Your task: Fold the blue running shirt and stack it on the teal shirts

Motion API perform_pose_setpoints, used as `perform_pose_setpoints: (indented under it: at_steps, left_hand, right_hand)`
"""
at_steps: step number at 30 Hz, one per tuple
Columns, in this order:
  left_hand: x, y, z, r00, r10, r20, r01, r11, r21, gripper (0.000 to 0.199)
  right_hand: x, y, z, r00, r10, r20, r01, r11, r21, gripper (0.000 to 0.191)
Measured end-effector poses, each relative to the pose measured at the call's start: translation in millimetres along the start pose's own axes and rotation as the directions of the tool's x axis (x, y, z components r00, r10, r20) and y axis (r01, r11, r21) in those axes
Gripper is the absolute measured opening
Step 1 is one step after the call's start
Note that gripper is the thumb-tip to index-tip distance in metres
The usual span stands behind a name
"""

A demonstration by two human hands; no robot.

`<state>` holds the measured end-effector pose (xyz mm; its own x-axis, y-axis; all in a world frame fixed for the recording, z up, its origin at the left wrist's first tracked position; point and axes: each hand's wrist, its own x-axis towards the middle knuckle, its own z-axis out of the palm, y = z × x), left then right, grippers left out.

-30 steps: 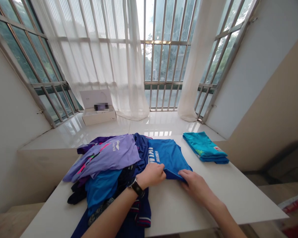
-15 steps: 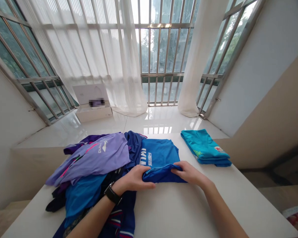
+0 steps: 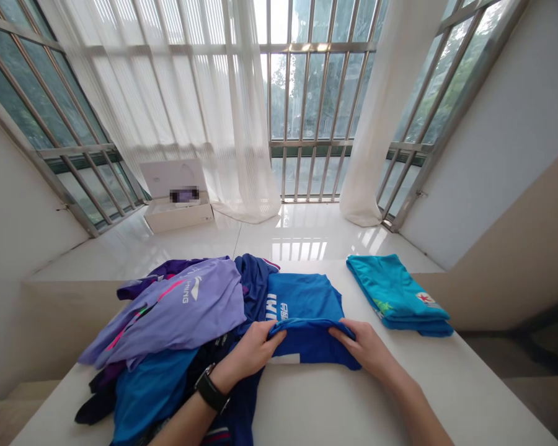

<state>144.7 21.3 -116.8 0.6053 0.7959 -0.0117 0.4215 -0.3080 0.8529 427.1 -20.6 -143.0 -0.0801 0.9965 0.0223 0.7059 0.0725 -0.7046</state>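
Observation:
A blue shirt [image 3: 307,297] with white lettering lies partly folded on the white table. Its near edge is lifted and pinched at both ends. My left hand [image 3: 253,348], below a black wristwatch, grips the left end of that edge between thumb and fingers. The right end is gripped by my right hand [image 3: 365,347]. Below the raised edge, a darker blue layer hangs down to the tabletop. Left of the shirt, and touching it, is a heap of clothes with a lilac jacket [image 3: 214,297] on top and a bright blue garment [image 3: 153,387] lower down.
A folded turquoise garment [image 3: 395,288] lies on the table [image 3: 325,409] to the right. Behind, on the glossy sill, stands an open white box [image 3: 179,214] with a blurred item inside. White curtains [image 3: 242,124] hang before barred windows.
Both hands have raised the shirt's near edge, so more of the darker layer and a white patch show below it. The view has shifted slightly.

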Motion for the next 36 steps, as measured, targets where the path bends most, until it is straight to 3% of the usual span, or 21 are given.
perform_pose_setpoints:
  at_steps: [8, 15, 25, 36]
  left_hand:
    - [0, -9, 6.1, 0.988, 0.032, -0.151, -0.001, 0.979, 0.203, 0.036]
    - [-3, -3, 2.7, 0.971, -0.023, -0.236, 0.137, 0.865, 0.482, 0.037]
    - [1, -7, 1.4, 0.976, -0.054, -0.211, 0.151, 0.863, 0.481, 0.038]
    - [2, -7, 9.5, 0.959, -0.103, -0.265, 0.243, 0.779, 0.578, 0.043]
  right_hand:
    - [-1, -5, 8, 0.981, -0.034, -0.189, 0.003, 0.987, -0.159, 0.046]
    - [-2, -1, 16, 0.933, -0.031, -0.358, -0.046, 0.978, -0.203, 0.047]
    - [1, 9, 20, 0.915, -0.023, -0.404, -0.097, 0.957, -0.275, 0.05]
    - [0, 16, 12, 0.902, 0.123, -0.413, -0.283, 0.892, -0.353, 0.053]
